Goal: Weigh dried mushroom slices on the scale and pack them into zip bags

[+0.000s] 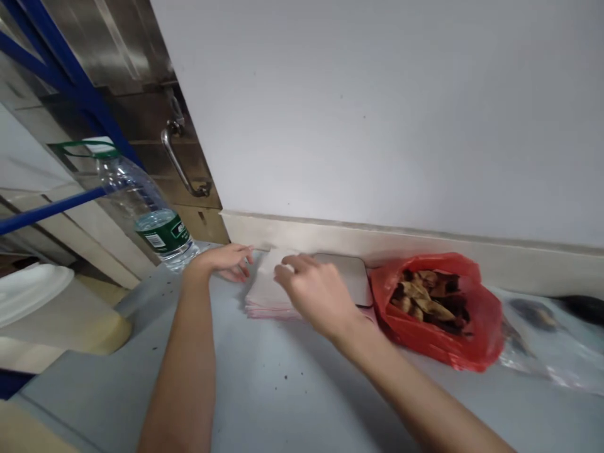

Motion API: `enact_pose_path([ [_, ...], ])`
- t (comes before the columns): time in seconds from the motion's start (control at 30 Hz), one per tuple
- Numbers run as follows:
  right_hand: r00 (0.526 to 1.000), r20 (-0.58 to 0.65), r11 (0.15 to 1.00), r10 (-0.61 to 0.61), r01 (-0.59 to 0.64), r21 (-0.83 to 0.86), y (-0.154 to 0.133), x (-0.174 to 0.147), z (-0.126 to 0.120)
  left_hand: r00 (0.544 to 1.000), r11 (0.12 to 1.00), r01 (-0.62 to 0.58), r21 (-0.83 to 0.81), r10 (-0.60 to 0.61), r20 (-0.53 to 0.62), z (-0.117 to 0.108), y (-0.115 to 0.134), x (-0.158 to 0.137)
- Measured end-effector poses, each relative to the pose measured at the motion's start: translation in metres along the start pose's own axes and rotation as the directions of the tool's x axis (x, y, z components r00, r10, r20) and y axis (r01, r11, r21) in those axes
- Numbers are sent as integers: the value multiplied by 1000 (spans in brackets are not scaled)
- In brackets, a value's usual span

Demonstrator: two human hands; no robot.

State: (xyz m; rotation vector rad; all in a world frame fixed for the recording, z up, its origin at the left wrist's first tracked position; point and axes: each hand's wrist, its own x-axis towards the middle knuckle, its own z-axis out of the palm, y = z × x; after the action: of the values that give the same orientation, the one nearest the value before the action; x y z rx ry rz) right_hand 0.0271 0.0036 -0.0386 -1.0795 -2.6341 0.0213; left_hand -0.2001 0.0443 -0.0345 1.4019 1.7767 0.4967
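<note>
My left hand (pixel 231 261) is at the left of a stack of thin white sheets (pixel 271 286) with pinkish edges. Its fingers are loosely bent and apart, with nothing seen in them. Over the right part of the stack hovers my right hand (pixel 314 289), fingers curved and apart, holding nothing that shows. It hides part of the stack and of a flat grey slab with a dark rim (pixel 346 274) beside it. A large clear water bottle (pixel 158 220) with a green label and white cap stands just left of my left hand.
A red plastic bag (pixel 436 352) of brown dried pieces sits open at the right, with clear plastic bags (pixel 552 340) beyond it. A white tub (pixel 56 314) is at the left. The wall (pixel 377 113) bounds the grey table (pixel 264 390) behind. Dark crumbs lie on the table.
</note>
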Motion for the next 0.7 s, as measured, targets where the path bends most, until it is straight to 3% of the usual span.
enact_pose_path([
  [0.07, 979, 197, 998, -53, 56, -9, -18, 6, 15, 999, 999, -24, 22, 23, 30, -1, -5, 3],
  [0.13, 958, 278, 997, -74, 74, 10, -26, 7, 29, 995, 995, -88, 41, 86, 42, 0, -4, 6],
  [0.37, 941, 335, 998, -38, 19, 60, -23, -3, 45, 922, 927, -355, 120, 327, 207, 36, 18, 23],
  [0.53, 929, 367, 994, -36, -6, 112, -26, -11, 40, 921, 868, -383, 318, 330, 209, 63, 16, 40],
  [0.7, 935, 348, 971, -64, -23, 240, -18, -28, 36, 924, 805, -381, 455, 312, 223, 70, 18, 39],
])
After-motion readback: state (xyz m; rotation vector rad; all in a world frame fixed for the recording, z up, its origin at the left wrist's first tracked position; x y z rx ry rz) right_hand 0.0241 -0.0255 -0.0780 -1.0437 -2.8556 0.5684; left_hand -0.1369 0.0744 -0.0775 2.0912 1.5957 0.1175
